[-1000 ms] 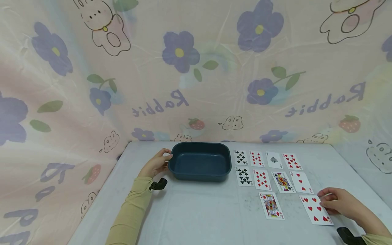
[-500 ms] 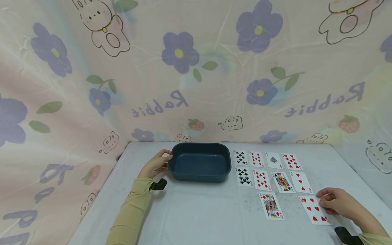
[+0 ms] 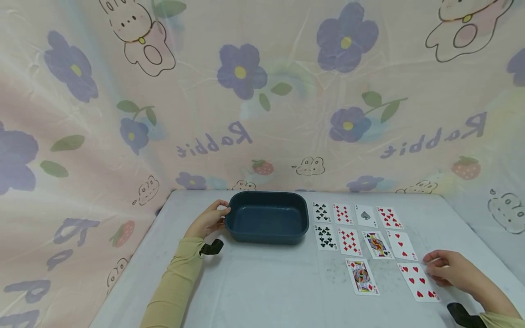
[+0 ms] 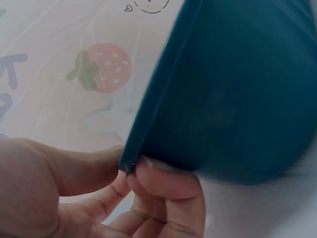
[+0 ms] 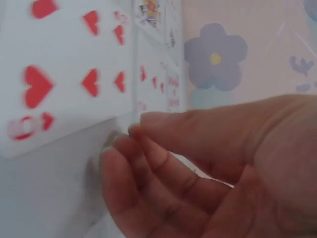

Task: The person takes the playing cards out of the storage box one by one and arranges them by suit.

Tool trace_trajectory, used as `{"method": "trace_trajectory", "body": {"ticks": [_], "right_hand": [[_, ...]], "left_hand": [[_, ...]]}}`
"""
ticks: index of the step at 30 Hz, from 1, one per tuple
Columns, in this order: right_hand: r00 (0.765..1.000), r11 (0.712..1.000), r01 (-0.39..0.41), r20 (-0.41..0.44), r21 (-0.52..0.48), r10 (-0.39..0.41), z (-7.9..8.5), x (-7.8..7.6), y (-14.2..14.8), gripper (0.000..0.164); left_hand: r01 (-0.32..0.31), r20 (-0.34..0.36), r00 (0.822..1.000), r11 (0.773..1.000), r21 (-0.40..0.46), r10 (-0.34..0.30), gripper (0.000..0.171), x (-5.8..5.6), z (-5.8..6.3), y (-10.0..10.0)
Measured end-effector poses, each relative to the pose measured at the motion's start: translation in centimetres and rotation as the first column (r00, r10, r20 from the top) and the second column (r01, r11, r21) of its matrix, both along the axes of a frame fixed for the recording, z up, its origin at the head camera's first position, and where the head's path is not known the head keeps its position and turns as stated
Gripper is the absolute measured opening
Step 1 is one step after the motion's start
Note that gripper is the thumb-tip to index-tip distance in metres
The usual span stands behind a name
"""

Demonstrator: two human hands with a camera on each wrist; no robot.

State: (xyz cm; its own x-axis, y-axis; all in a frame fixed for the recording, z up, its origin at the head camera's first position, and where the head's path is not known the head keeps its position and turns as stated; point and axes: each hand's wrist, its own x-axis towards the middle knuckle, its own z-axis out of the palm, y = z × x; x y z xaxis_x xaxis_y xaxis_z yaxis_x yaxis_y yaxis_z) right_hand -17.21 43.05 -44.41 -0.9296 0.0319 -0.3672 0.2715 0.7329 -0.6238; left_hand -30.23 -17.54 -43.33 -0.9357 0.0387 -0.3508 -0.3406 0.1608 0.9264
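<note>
With thumb and fingers, my left hand (image 3: 206,221) pinches the left rim of a dark blue rectangular tub (image 3: 266,238). The left wrist view shows the thumb on one side of the tub's rim (image 4: 163,89) and the fingers on the other. At the right, my right hand (image 3: 449,271) hovers just beside the six of hearts (image 3: 418,282), a playing card lying face up. Its fingers are loosely curled and hold nothing; in the right wrist view a small gap separates the fingertips (image 5: 111,158) from that card. Left of it lies a diamond face card (image 3: 362,277).
Two rows of face-up cards lie right of the tub, among them an ace of spades (image 3: 366,216), a three of hearts (image 3: 402,245) and a spade face card (image 3: 378,245). A patterned cloth (image 3: 287,114) hangs behind the white table (image 3: 262,287).
The six of hearts has slid slightly left, and my right hand has come off its edge. The left hand and the tub have stayed in place.
</note>
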Motion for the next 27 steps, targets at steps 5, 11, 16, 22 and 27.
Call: {"method": "trace_trajectory", "body": {"ticks": [5, 11, 16, 22, 27], "right_hand": [[0.997, 0.999, -0.051, -0.056, 0.01, 0.052, 1.0, -1.3, -0.1, 0.028], [0.977, 0.99, -0.134, -0.161, 0.048, 0.14, 2.9, -3.1, -0.7, 0.035], [0.927, 0.962, -0.246, -0.261, 0.122, 0.27, 4.2, -4.5, -1.4, 0.035], [0.859, 0.924, -0.287, -0.36, 0.251, 0.364, 5.6, -6.7, -1.5, 0.034], [0.797, 0.886, -0.285, -0.422, 0.366, 0.432, 6.9, -9.0, -1.5, 0.04]], "left_hand": [[-0.006, -0.015, 1.0, 0.999, -0.041, 0.005, 0.02, -0.1, 0.1, 0.1], [0.007, -0.03, 1.0, 0.999, -0.05, -0.008, 0.018, -0.2, 0.0, 0.1], [0.026, -0.068, 0.997, 0.989, -0.143, -0.036, 0.02, -0.1, 0.3, -0.1], [0.028, -0.218, 0.97, 0.939, -0.342, -0.108, 0.03, 0.0, 2.0, -1.5], [-0.057, -0.388, 0.897, 0.818, -0.572, -0.209, 0.039, -0.9, 3.4, -2.8]]}}
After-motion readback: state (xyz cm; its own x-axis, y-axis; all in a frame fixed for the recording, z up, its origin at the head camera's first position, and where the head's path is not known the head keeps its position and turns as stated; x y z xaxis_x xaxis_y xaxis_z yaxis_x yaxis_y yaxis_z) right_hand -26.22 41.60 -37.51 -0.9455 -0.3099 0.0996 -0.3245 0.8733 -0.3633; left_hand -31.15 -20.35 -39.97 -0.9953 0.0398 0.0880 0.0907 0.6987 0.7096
